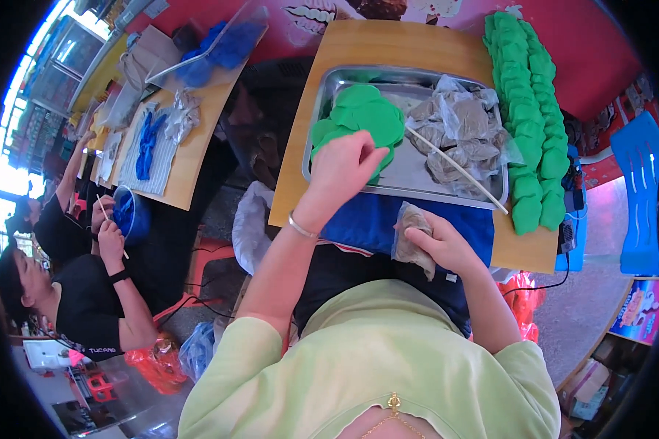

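My left hand (346, 167) is closed over the near edge of a pile of green round flat pieces (366, 115). Its fingertips are hidden, so whether they pinch anything I cannot make out. The pile lies in the left part of a metal tray (411, 174). My right hand (441, 245), just in front of the tray, grips a small clear plastic bag (413, 241) with brownish-grey contents. Similar filled bags (454, 128) are heaped in the tray's right part. A thin pale stick (458, 170) slants across the tray, one end past its near right corner.
The tray rests on a wooden table (366, 38). Long overlapping rows of green pieces (527, 124) line its right side. To the left, two people sit at another table (201, 132); the nearer person (80, 300) holds a stick above a blue tub (132, 212).
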The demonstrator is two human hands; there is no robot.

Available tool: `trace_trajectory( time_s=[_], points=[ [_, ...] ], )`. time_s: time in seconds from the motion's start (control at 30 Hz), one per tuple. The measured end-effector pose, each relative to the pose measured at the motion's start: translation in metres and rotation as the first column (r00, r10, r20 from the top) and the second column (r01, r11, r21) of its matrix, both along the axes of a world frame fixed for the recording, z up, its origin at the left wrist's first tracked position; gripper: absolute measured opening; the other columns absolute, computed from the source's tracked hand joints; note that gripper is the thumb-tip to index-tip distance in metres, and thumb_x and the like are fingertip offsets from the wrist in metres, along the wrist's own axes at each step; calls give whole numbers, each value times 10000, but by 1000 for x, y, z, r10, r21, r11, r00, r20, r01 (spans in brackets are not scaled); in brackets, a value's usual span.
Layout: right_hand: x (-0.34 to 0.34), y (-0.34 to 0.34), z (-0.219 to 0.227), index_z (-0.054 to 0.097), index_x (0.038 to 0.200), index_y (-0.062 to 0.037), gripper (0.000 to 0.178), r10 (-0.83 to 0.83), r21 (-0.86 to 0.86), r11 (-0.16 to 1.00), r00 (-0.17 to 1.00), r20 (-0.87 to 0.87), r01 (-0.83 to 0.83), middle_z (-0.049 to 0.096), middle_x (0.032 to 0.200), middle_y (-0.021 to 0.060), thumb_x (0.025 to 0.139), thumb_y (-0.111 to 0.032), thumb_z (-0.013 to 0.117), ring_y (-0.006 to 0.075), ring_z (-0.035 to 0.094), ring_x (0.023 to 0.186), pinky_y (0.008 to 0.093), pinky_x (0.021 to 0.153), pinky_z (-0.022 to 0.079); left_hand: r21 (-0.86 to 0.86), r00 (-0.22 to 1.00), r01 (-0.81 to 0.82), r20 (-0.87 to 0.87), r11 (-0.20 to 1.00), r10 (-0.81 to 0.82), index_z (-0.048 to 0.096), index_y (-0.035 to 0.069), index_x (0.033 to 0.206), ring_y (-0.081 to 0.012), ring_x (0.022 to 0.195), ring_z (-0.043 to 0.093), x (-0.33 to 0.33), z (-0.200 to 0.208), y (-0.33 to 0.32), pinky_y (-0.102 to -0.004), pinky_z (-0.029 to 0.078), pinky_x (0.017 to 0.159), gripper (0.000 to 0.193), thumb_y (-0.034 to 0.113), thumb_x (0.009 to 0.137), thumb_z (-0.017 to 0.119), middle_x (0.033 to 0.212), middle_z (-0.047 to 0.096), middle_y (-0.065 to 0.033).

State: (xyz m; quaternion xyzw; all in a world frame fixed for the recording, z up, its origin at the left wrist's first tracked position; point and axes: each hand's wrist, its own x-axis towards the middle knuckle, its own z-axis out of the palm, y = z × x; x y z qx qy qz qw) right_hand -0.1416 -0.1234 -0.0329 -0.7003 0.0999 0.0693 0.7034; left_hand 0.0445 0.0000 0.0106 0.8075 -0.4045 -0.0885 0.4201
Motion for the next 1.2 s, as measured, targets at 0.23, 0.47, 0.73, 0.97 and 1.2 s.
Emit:
trace_trajectory(
  time_s=[0.23, 0.47, 0.73, 0.97, 1.2],
  points=[
    [-3, -8, -24, 489, 1165, 21, 399, -51, -129, 991, 998, -30, 47, 586, 1042, 106, 908, -284, 513, 180, 528, 979, 295, 873, 412, 569, 888, -256, 457, 781, -43, 657, 66, 706, -272, 649, 641, 12, 2, -29, -380, 502, 561, 420, 486, 722, 652, 673, 638, -126],
    [1, -10, -9, 519, 1112, 7, 326, -93, 146, 984, 995, -38, 98, 577, 970, 51, 901, -241, 535, 106, 515, 884, 256, 783, 428, 568, 866, -225, 489, 792, -104, 656, 54, 707, -301, 671, 633, 30, -28, -21, -395, 497, 593, 348, 401, 718, 639, 683, 634, -135],
    [8, -20, 19, 568, 1048, -15, 241, -165, 217, 964, 986, 28, 155, 587, 910, 4, 889, -195, 559, 58, 519, 815, 219, 721, 432, 6, 995, 96, 12, 995, -96, 620, 20, 770, -207, 629, 605, 23, -9, -27, -317, 474, 590, 144, 158, 763, 660, 676, 617, -97],
    [59, -39, 32, 555, 956, -36, 139, -321, 36, 944, 890, 323, 327, 547, 850, -13, 869, -140, 584, 50, 486, 802, 209, 714, 409, -269, 980, 38, -178, 962, -88, 636, -16, 837, -132, 623, 569, 13, -43, -44, -263, 458, 606, 141, 106, 773, 666, 709, 623, -60],
    [78, -42, 7, 576, 893, -49, 118, -293, -24, 952, 931, 220, 305, 526, 776, -39, 857, -157, 607, 45, 460, 712, 202, 642, 389, -336, 707, -153, -695, 929, -134, 645, 10, 872, -39, 601, 504, 12, -49, -41, -184, 387, 518, 113, 112, 824, 642, 694, 578, 22]
  ],
)
